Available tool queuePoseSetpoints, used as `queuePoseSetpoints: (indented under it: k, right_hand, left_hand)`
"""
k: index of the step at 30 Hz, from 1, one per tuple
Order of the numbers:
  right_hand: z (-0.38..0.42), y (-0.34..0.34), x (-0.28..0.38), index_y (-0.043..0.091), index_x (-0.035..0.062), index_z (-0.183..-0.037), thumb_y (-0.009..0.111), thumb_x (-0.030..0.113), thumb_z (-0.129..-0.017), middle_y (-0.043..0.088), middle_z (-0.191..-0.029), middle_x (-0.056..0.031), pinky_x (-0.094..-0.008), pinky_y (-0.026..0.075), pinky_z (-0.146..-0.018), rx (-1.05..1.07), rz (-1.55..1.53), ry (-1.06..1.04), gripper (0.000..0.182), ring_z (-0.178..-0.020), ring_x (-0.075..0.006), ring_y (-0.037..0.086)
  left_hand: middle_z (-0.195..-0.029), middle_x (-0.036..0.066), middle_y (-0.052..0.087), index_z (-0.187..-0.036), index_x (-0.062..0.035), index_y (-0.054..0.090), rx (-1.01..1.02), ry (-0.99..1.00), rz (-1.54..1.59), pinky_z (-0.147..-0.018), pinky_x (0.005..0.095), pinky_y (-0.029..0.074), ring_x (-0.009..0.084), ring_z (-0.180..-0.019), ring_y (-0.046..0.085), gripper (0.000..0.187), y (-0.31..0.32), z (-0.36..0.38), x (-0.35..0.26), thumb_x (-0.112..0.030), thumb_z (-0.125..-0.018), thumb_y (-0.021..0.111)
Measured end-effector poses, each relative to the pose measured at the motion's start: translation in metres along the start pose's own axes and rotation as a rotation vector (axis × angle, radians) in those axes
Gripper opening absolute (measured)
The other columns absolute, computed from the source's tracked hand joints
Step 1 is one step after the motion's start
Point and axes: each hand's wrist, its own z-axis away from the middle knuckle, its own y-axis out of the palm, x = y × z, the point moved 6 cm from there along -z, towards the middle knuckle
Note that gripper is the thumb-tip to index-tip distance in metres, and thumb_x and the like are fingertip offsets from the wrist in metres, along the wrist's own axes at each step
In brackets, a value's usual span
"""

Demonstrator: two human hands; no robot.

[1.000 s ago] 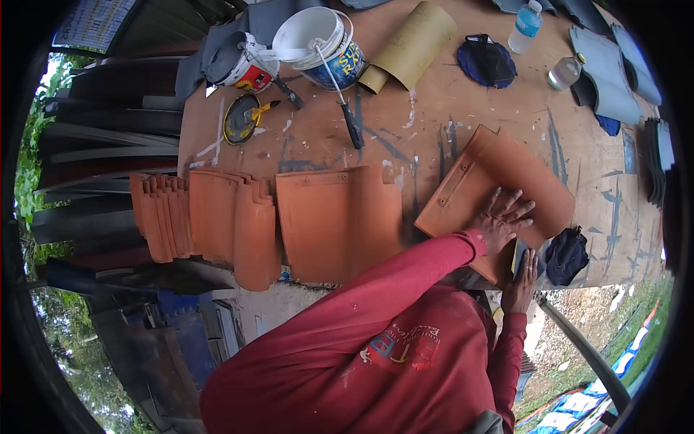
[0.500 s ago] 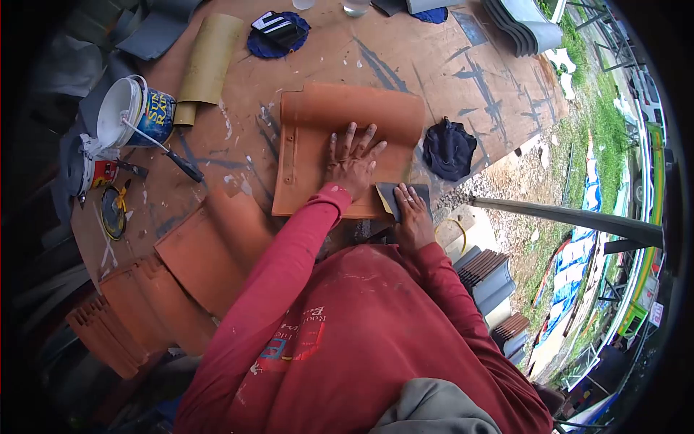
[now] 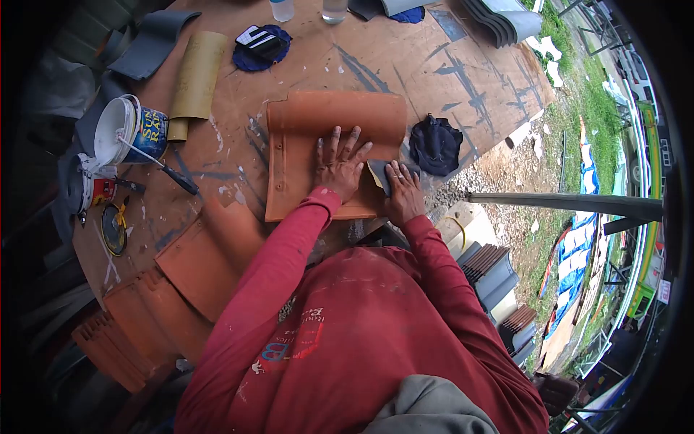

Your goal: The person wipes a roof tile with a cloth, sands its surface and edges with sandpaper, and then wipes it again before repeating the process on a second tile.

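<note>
An orange clay roof tile (image 3: 296,159) lies on the wooden table, its raised roll at the far side. My left hand (image 3: 338,168) rests flat on the tile with the fingers spread. At the tile's right edge, my right hand (image 3: 403,194) holds a dark sheet of sandpaper (image 3: 379,172) against it. The fingers lie over the sheet, and its paler underside shows at a folded edge. A crumpled dark cloth (image 3: 436,145) sits just beyond the right hand.
Several more orange tiles (image 3: 210,260) overlap at the lower left. A paint bucket (image 3: 148,134) with a long-handled tool (image 3: 179,179) stands at the left, near a brown roll (image 3: 196,76). Grey tiles (image 3: 502,25) are stacked at the far right. A phone (image 3: 260,45) lies on blue cloth.
My right hand and the sandpaper have moved away from me along the tile's right edge. My left hand stays on the tile. The whole view has shifted slightly.
</note>
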Motion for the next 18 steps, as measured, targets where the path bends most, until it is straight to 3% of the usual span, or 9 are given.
queuePoseSetpoints:
  k: [3, 5, 7, 10, 13, 15, 18]
  right_hand:
    - [0.016, 0.0, -0.001, 0.045, 0.004, -0.156, 0.061, 0.017, -0.084, 0.043, -0.163, -0.0176, -0.0569, 0.025, -0.126, -0.034, -0.03, 0.017, 0.075, -0.152, -0.0364, 0.039]
    - [0.041, 0.003, -0.002, 0.044, 0.0055, -0.157, 0.061, 0.017, -0.083, 0.043, -0.164, -0.0156, -0.0566, 0.024, -0.126, 0.153, -0.025, 0.022, 0.076, -0.153, -0.0361, 0.037]
    - [0.039, 0.009, -0.009, 0.04, 0.0071, -0.159, 0.06, 0.017, -0.082, 0.04, -0.166, -0.0137, -0.0564, 0.023, -0.127, 0.184, 0.012, 0.017, 0.08, -0.155, -0.0345, 0.034]
    - [-0.015, -0.008, -0.009, 0.035, 0.0089, -0.161, 0.06, 0.017, -0.084, 0.032, -0.17, -0.0122, -0.0568, 0.023, -0.126, -0.058, 0.112, -0.068, 0.081, -0.157, -0.034, 0.03]
    - [-0.019, -0.001, -0.013, 0.036, 0.0102, -0.161, 0.06, 0.018, -0.086, 0.033, -0.17, -0.0113, -0.0571, 0.024, -0.126, -0.063, 0.041, -0.023, 0.079, -0.157, -0.0347, 0.031]
    - [0.004, -0.001, -0.008, 0.037, 0.012, -0.161, 0.061, 0.019, -0.087, 0.034, -0.17, -0.0097, -0.057, 0.024, -0.126, -0.01, -0.029, -0.011, 0.078, -0.156, -0.0337, 0.032]
    - [0.027, -0.003, -0.006, 0.037, 0.0141, -0.161, 0.062, 0.025, -0.088, 0.034, -0.17, -0.0079, -0.0572, 0.024, -0.126, 0.239, 0.038, 0.065, 0.079, -0.156, -0.033, 0.032]
  left_hand:
    - [-0.177, -0.005, 0.009, -0.158, -0.0398, 0.044, 0.021, -0.005, 0.016, -0.127, 0.0634, 0.007, 0.0336, -0.162, -0.002, 0.055, -0.005, 0.0, -0.002, -0.033, -0.105, 0.054]
    - [-0.177, -0.005, 0.009, -0.158, -0.0398, 0.044, 0.012, 0.002, 0.015, -0.127, 0.0635, 0.006, 0.0334, -0.162, -0.002, 0.056, -0.011, -0.001, -0.002, -0.033, -0.104, 0.054]
    - [-0.177, -0.005, 0.009, -0.159, -0.0397, 0.043, 0.029, 0.002, 0.034, -0.127, 0.0635, 0.006, 0.0333, -0.162, -0.002, 0.056, -0.005, 0.001, -0.002, -0.032, -0.104, 0.055]
    - [-0.177, -0.005, 0.009, -0.159, -0.0374, 0.043, 0.011, -0.003, 0.028, -0.127, 0.0628, 0.006, 0.0326, -0.162, -0.002, 0.058, -0.001, 0.0, -0.003, -0.028, -0.103, 0.056]
    - [-0.177, -0.005, 0.009, -0.16, -0.0349, 0.043, 0.073, -0.009, 0.042, -0.128, 0.0612, 0.007, 0.0323, -0.162, -0.001, 0.059, -0.009, -0.004, -0.001, -0.027, -0.103, 0.056]
    - [-0.177, -0.005, 0.009, -0.161, -0.0333, 0.041, 0.081, -0.008, 0.027, -0.129, 0.0598, 0.008, 0.0321, -0.163, 0.0, 0.06, -0.012, -0.003, 0.002, -0.026, -0.103, 0.056]
    - [-0.177, -0.006, 0.009, -0.162, -0.0337, 0.038, 0.035, -0.012, 0.083, -0.129, 0.06, 0.007, 0.0313, -0.163, 0.001, 0.061, -0.011, 0.003, 0.0, -0.025, -0.104, 0.054]
